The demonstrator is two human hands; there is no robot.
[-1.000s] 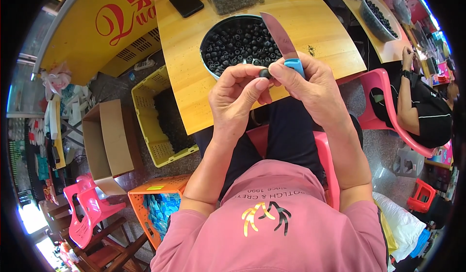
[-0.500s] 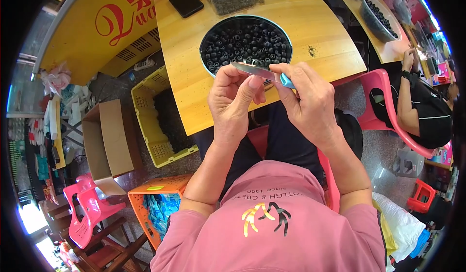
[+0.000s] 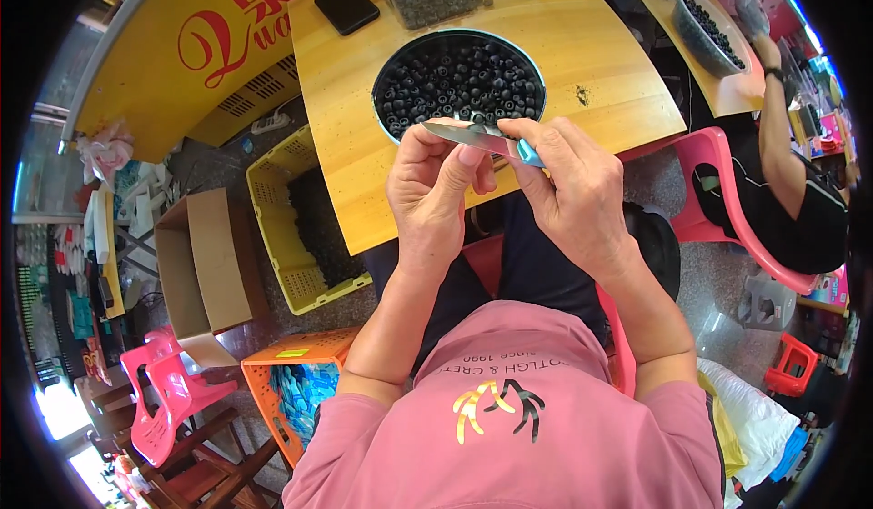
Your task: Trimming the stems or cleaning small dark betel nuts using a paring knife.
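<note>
My right hand (image 3: 577,177) grips a small knife by its light-blue handle (image 3: 529,154), its metal blade (image 3: 468,135) pointing left. The blade lies across the fingertips of my left hand (image 3: 432,186), which is closed, thumb against fingers. What those fingers pinch is hidden behind the blade. A small dark round piece (image 3: 478,121) shows just above the blade, between my hands; I cannot tell which fingers touch it. Right beyond my hands, a round bowl (image 3: 376,100) on the wooden table (image 3: 600,64) holds many small black round pieces (image 3: 464,77) with ring-like tops.
Behind the bowl stands a clear container (image 3: 436,2) of similar pieces, beside a black phone (image 3: 346,8). A yellow crate (image 3: 273,182) and a cardboard box (image 3: 223,259) are on the left. At right, a person's arm (image 3: 777,136) reaches past another bowl (image 3: 696,45).
The knife and both hands have shifted slightly left. A small dark piece now shows above the blade. The other person's arm has stretched out toward the far table.
</note>
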